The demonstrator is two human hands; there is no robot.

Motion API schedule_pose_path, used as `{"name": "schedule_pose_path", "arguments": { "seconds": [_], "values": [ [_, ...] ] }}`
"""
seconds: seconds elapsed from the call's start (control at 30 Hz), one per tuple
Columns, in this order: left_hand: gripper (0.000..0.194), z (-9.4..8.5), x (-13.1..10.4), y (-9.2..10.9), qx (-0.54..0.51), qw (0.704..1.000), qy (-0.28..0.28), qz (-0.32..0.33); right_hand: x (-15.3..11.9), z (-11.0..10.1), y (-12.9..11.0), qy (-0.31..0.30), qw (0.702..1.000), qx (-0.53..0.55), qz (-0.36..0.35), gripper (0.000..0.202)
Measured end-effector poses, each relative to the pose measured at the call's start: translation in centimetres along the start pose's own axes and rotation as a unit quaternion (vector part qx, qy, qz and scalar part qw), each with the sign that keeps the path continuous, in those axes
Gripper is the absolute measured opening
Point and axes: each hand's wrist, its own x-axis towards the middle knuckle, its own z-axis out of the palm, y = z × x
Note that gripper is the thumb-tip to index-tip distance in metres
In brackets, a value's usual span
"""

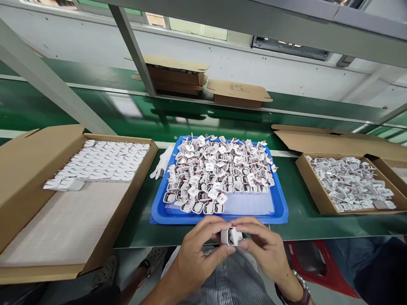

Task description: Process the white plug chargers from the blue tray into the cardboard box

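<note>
At nine o'clock, the open cardboard box of neat white charger shells (101, 163). At six, the left hand (195, 250) and right hand (265, 245), fingers curled, pinch one small white plastic charger housing (231, 236) together below the blue plastic tray (251, 212). Squeeze evenly, halves aligned.

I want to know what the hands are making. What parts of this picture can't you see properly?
- White part, head view: left hand and right hand wrap its sides, so its shape is unclear.
- Blue tray: heaped white pieces hide its floor; wiring too small to read.
- Far cartons: a frame post cuts one, contents hidden.
- Left box: bottom edge cuts it off.
- Right box: right edge crops it.
</note>
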Motion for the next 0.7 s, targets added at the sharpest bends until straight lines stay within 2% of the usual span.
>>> {"name": "schedule_pose_path", "arguments": {
  "seconds": [0.13,0.33,0.5,0.7],
  "values": [
    [0.037,0.0,0.0,0.3,-0.028,0.999,-0.018,-0.026,0.3,-0.1,0.3,0.02,0.995,0.084,0.04,0.02],
    [0.022,0.4,-0.1,-0.3,-0.041,0.997,-0.006,-0.058,0.4,0.4,0.1,0.015,0.995,0.088,0.05,0.018],
    [0.012,1.0,0.3,-0.6,0.007,0.998,0.061,-0.024,0.4,0.3,-0.1,0.026,0.999,0.033,0.026,0.018],
    [0.019,0.8,0.7,-0.1,0.066,0.995,0.062,0.03,0.3,0.2,-0.3,0.018,0.999,-0.041,-0.025,0.023]
  ]
}}
